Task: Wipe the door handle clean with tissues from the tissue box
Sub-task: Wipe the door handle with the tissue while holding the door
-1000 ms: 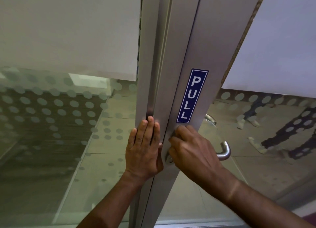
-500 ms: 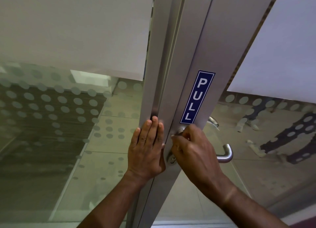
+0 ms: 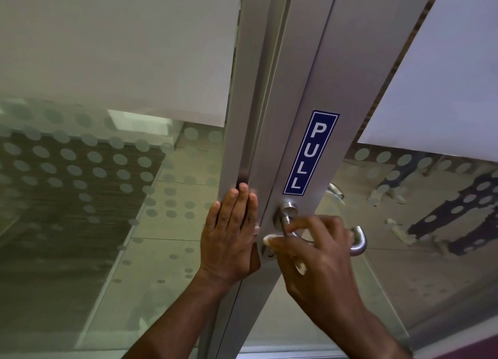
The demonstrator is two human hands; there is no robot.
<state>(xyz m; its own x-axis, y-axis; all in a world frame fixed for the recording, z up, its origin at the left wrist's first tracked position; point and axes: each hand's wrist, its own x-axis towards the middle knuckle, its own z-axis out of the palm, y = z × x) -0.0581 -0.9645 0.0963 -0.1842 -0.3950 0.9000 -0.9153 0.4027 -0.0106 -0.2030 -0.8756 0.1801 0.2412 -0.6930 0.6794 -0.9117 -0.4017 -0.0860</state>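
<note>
The door frame [image 3: 272,121] is braced by the flat, open left hand [image 3: 231,240], while just beside it the right hand [image 3: 320,261] pinches a tissue [image 3: 269,240] against the door handle [image 3: 358,241], so wiping looks underway, its curved end unwiped.

Right hand [image 3: 320,253] dropped lower and right along door handle [image 3: 289,222]; round base of handle, covered before, now exposed above its fingers. White tissue [image 3: 270,240] now peeks out at the fingertips, hidden earlier
</note>
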